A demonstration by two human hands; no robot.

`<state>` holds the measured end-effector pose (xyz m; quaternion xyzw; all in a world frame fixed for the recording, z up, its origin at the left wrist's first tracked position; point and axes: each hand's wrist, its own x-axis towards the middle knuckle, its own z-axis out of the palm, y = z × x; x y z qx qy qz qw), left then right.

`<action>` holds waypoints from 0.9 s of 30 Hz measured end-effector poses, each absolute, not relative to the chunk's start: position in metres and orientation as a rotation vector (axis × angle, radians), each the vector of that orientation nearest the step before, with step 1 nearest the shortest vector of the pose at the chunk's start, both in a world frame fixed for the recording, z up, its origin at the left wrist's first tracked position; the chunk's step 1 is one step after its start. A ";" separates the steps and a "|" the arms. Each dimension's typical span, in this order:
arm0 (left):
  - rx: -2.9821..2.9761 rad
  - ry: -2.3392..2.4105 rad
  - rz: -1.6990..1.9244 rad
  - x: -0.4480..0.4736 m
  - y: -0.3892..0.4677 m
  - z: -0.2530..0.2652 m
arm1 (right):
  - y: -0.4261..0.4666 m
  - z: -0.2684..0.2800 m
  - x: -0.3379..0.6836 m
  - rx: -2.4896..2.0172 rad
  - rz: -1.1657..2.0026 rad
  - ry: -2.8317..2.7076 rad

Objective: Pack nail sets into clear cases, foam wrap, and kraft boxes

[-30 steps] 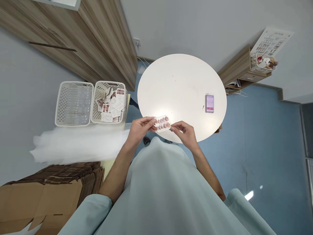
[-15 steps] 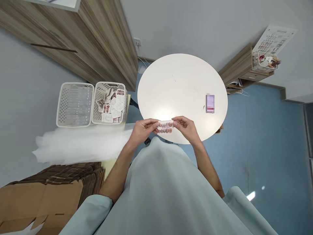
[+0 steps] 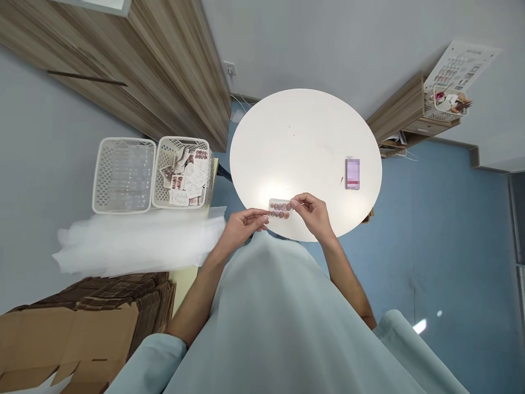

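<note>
A small clear pack of press-on nails (image 3: 279, 208), two rows of pinkish-brown pieces, is held over the near edge of the round white table (image 3: 303, 137). My right hand (image 3: 314, 216) pinches its right end between thumb and fingers. At the lower left corner of the pack is my left hand (image 3: 245, 225), its thumb and fingers closed on that edge. On the right side of the table lies a purple box-like item (image 3: 352, 174), its face blurred.
To the left stand a white basket of clear plastic trays (image 3: 98, 178) and another white basket (image 3: 159, 189) holding cards and nail packs. Nearer me are white wrapping sheets (image 3: 135, 243) and stacked cardboard boxes (image 3: 69, 328). A wooden cabinet (image 3: 172, 71) stands behind the baskets.
My left hand has slid down from the pack's upper left to its lower left corner, uncovering its left end. The pack has tilted slightly; my right hand stays on its right end.
</note>
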<state>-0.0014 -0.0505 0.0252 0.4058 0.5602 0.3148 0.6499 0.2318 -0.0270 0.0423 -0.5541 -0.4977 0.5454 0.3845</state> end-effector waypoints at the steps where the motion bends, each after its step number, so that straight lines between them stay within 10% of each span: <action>1: 0.919 1.272 0.728 0.000 -0.050 0.025 | -0.027 0.043 0.232 -1.407 1.395 -1.267; 27: 0.811 1.147 0.862 0.019 -0.026 0.049 | -0.059 0.039 0.244 -1.334 1.589 -1.155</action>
